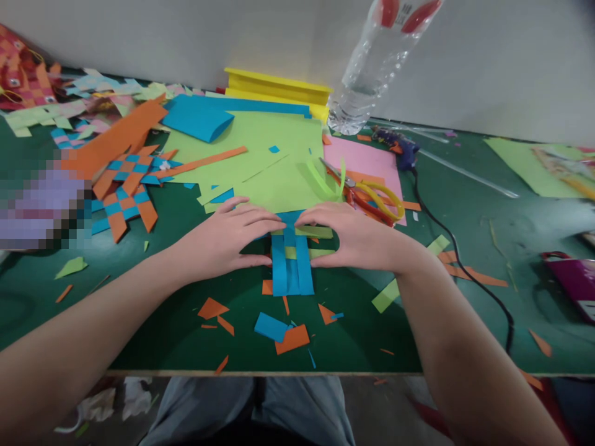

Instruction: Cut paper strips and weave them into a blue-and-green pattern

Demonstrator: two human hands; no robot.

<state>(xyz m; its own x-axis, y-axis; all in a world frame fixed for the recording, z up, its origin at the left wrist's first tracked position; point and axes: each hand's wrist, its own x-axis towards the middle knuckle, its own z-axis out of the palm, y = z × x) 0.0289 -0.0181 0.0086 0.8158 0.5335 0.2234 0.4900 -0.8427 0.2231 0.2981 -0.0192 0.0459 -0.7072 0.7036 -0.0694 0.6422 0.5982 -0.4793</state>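
Observation:
My left hand (227,238) and my right hand (353,238) lie close together on the green table (186,334), both pressing on a small paper weave (292,257). The weave is made of blue strips running toward me and light green strips across them. My left fingers are stretched flat over the weave's left side. My right fingers rest on a green cross strip at its top right, thumb tucked beside the blue strips. Much of the weave's upper part is hidden under my fingers.
Orange-handled scissors (372,198) lie just behind my right hand on pink paper (367,161). A plastic bottle (372,62), a glue gun (400,148) with its black cord, green and blue sheets (260,155), an orange-blue weave (125,195) and scattered paper scraps surround the work.

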